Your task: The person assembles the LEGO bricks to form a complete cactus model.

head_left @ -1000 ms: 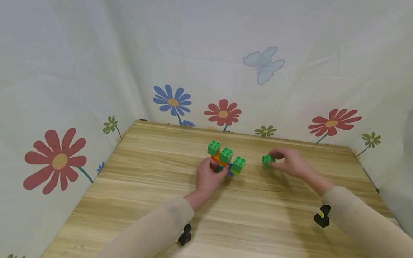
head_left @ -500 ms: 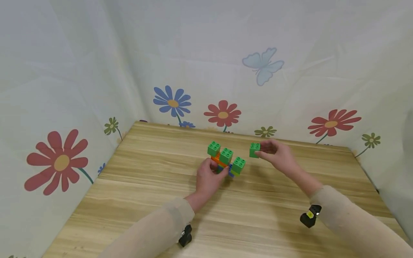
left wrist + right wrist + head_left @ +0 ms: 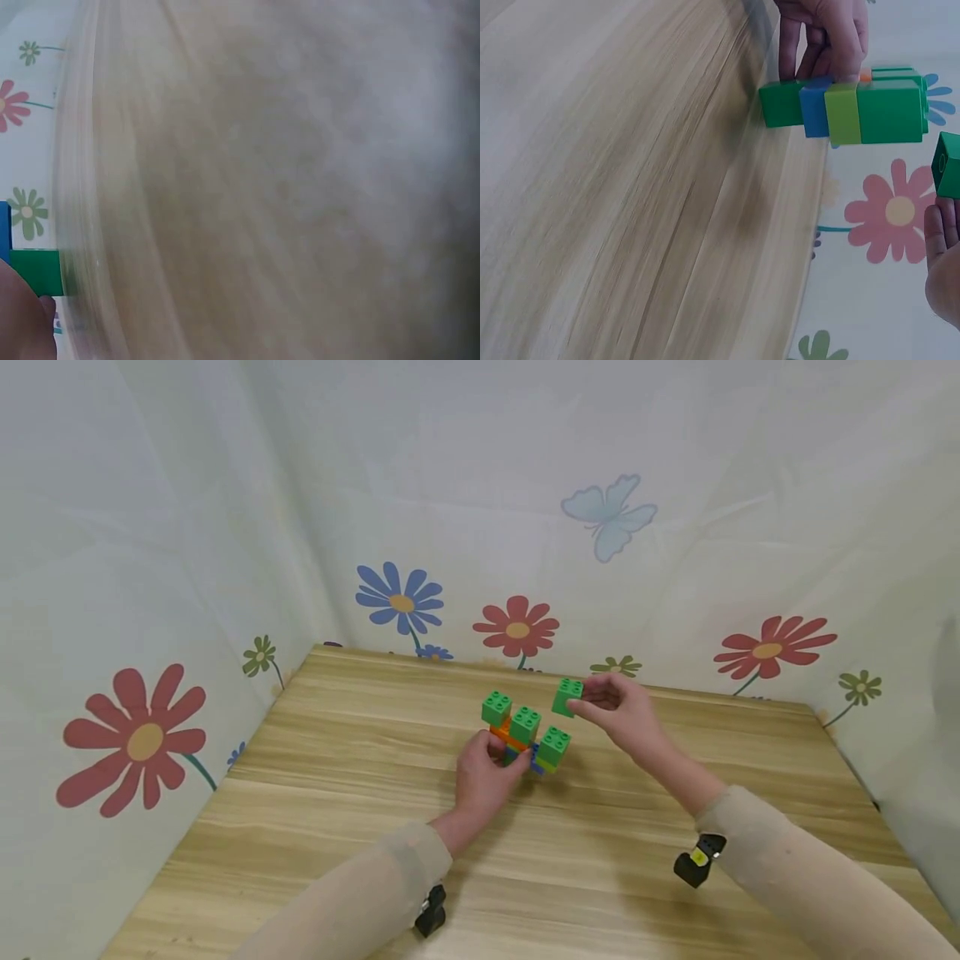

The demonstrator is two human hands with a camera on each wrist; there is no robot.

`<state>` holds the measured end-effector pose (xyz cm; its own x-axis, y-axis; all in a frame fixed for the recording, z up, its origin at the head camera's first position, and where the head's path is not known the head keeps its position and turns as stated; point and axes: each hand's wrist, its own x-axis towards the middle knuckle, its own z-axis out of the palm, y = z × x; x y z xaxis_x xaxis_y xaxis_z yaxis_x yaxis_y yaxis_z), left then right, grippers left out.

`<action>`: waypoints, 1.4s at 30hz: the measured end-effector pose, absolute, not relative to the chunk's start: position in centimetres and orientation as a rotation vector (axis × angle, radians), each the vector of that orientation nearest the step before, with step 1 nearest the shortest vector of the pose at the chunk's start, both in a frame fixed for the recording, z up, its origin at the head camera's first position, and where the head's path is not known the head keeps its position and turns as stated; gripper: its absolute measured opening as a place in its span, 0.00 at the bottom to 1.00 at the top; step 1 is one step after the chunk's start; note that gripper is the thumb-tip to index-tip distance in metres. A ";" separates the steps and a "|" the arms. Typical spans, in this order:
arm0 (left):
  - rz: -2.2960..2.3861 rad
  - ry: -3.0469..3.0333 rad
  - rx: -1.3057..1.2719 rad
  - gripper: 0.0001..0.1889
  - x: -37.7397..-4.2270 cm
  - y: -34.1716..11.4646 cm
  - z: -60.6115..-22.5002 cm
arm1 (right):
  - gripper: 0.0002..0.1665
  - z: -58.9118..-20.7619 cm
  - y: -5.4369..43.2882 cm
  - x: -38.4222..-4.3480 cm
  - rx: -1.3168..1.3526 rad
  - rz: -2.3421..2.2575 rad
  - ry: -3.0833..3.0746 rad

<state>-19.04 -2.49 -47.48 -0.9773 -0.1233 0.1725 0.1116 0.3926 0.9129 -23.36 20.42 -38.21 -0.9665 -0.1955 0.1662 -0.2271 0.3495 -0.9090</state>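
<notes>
My left hand [image 3: 483, 775] grips a joined toy brick structure [image 3: 508, 737] low at its sides, over the middle of the table. Three green studded bricks stand on top, above orange, blue and lime pieces. The right wrist view shows a green base brick [image 3: 781, 105], then a blue brick [image 3: 815, 111] and a lime brick [image 3: 844, 112] stacked on it. My right hand [image 3: 628, 717] pinches a single green brick [image 3: 567, 697], studs up, behind and right of the structure, apart from it. Only a green brick edge [image 3: 37, 271] and part of my left hand [image 3: 24, 319] show in the left wrist view.
A wood-grain table [image 3: 360, 710] lies under both hands. White curtains [image 3: 450, 460] printed with flowers and a butterfly rise behind it and at both sides. A small black camera [image 3: 431, 910] sits at the left wrist, another black camera [image 3: 699, 860] at the right.
My right hand has lifted the single green brick and carried it leftward and farther back, turning its studs upward. My left hand and the structure stay nearly still.
</notes>
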 end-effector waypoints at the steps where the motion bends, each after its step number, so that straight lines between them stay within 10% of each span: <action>1: -1.621 -2.437 0.009 0.19 -19.1 -2.5 -47.5 | 0.26 -38.1 20.2 -23.3 0.407 1.738 -2.549; 42: -1.569 -2.432 0.028 0.18 -19.2 -2.3 -47.8 | 0.22 -38.6 15.8 -23.2 0.657 1.555 -2.477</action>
<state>-19.19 -2.28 -47.77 -0.9694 -0.1486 0.1953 0.1167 0.4211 0.8995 -23.25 15.83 -38.64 -0.8940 -0.2859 0.3451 -0.4350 0.3688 -0.8214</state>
